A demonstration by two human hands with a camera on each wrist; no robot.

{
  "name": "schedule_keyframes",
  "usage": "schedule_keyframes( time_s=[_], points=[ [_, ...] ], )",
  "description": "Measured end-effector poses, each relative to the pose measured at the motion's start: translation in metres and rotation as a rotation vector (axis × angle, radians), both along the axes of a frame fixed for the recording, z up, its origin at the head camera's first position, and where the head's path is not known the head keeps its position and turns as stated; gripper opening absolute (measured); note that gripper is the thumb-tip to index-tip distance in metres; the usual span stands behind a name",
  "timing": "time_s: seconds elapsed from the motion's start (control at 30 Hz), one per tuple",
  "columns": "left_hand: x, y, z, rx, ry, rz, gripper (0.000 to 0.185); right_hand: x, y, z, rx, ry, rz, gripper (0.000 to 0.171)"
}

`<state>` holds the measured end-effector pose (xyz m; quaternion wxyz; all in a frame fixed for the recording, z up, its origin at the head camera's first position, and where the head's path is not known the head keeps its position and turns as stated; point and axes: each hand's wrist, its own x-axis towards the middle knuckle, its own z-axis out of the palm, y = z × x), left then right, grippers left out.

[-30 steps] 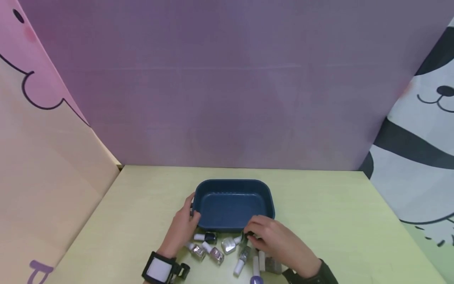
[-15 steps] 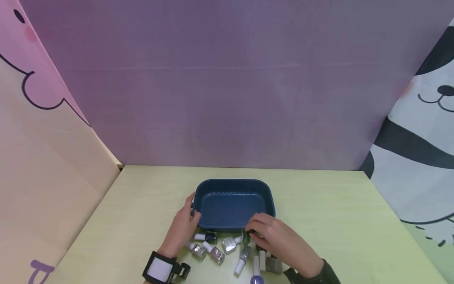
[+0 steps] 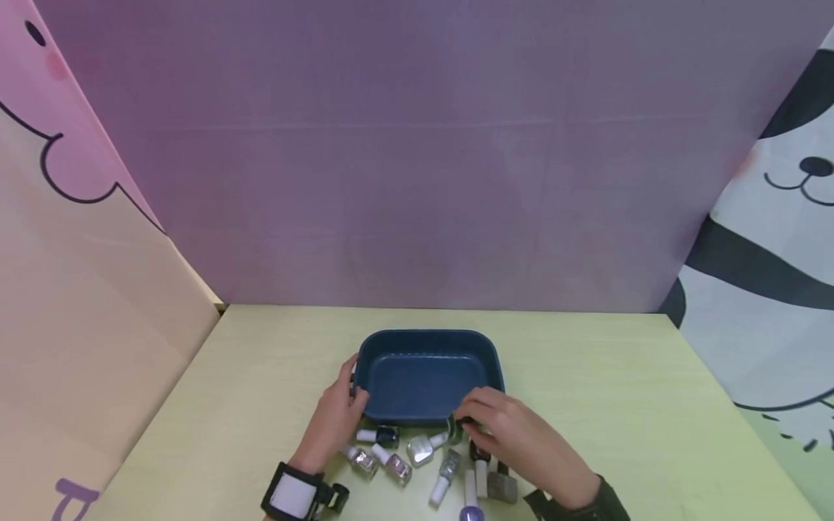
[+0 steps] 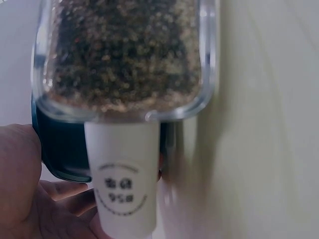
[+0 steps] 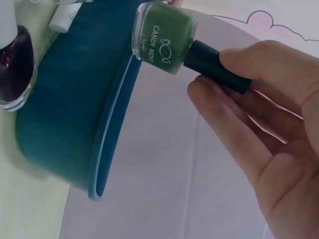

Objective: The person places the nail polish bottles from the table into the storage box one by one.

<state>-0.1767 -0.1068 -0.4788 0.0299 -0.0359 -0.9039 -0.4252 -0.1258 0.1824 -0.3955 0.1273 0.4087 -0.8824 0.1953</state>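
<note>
Green bottle [image 5: 164, 40] shifted — right hand [image 3: 500, 425] pinches cap [image 5: 217, 67] — left hand [image 3: 334, 414], farther off, grips basin [image 3: 417, 387]

We had one green nail polish bottle [image 5: 167, 40], white CANDY MOYO lettering, dark cap on, pinched by that cap. It hung tilted just beside the near wall of the dark blue container [image 3: 423, 387]; contact unclear. We logged the latter as rounded-rectangular, open-topped, upright, gripped at its left side.

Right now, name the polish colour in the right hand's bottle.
The polish is green, clearest in the right wrist view.
</note>
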Motion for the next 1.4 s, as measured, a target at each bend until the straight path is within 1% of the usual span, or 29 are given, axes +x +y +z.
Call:
schedule_keyframes(
  time_s=[0.2,0.4,0.63,0.83,1.23,1.4],
  points=[
    [-0.001,0.000,0.000,-0.001,0.005,-0.001,0.062,-0.001,0.002,0.000,-0.014,0.029,-0.016,0.024],
    [-0.001,0.000,0.000,0.004,0.006,0.003,0.062,-0.004,0.004,-0.001,-0.018,0.087,-0.015,0.026],
    [0.000,0.000,0.000,0.009,0.002,0.003,0.062,-0.004,0.006,-0.001,-0.027,0.101,-0.021,0.028],
    [-0.001,-0.001,-0.002,0.014,0.012,-0.001,0.062,-0.007,0.009,-0.002,-0.044,0.142,-0.024,0.029],
    [0.000,-0.001,-0.001,0.003,0.014,0.005,0.062,-0.010,0.013,-0.004,-0.051,0.163,-0.051,0.027],
    [0.001,0.000,-0.001,0.002,0.016,0.007,0.062,-0.010,0.014,-0.004,-0.050,0.158,-0.062,0.027]
  ],
)
